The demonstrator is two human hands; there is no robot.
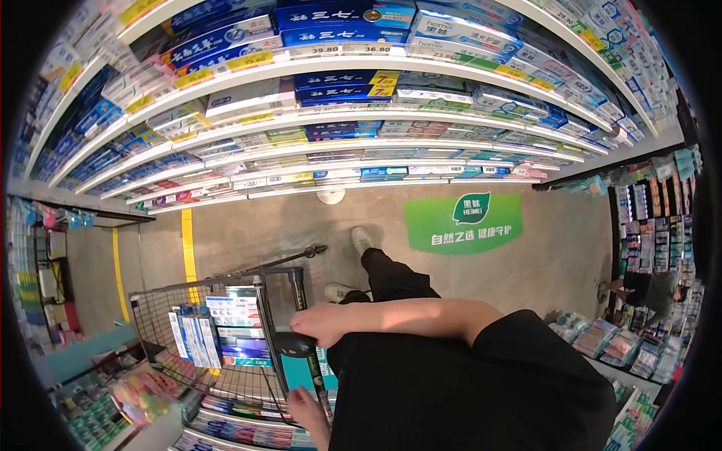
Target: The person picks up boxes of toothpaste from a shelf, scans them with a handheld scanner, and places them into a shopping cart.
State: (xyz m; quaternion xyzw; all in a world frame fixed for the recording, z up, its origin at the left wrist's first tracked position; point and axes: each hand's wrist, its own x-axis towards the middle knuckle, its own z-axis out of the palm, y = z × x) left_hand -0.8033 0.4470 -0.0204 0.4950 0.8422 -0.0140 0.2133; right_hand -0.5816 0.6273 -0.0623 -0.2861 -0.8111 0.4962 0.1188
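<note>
A wire shopping cart (pixel 162 319) stands at my left, with a black handle (pixel 317 376) along its near side. My right hand (pixel 320 322) is closed over the upper end of that handle, with the forearm stretched across my black shirt. Lower down, my left hand (pixel 304 411) sits against the handle's other end with its fingers loosely curled; part of its grip is hidden. Inside the cart basket are several upright slim boxes (pixel 194 337), white and blue, beside a stack of toothpaste-like boxes (pixel 235 310) and a purple-blue box (pixel 247 348).
Long shelves (pixel 331 113) of boxed toothpaste with price tags curve across the top. A green floor sticker (pixel 464 225) and yellow floor lines (pixel 189 255) mark the grey floor. Packaged goods (pixel 602 342) are displayed at right. Another person (pixel 654 293) is at the right edge.
</note>
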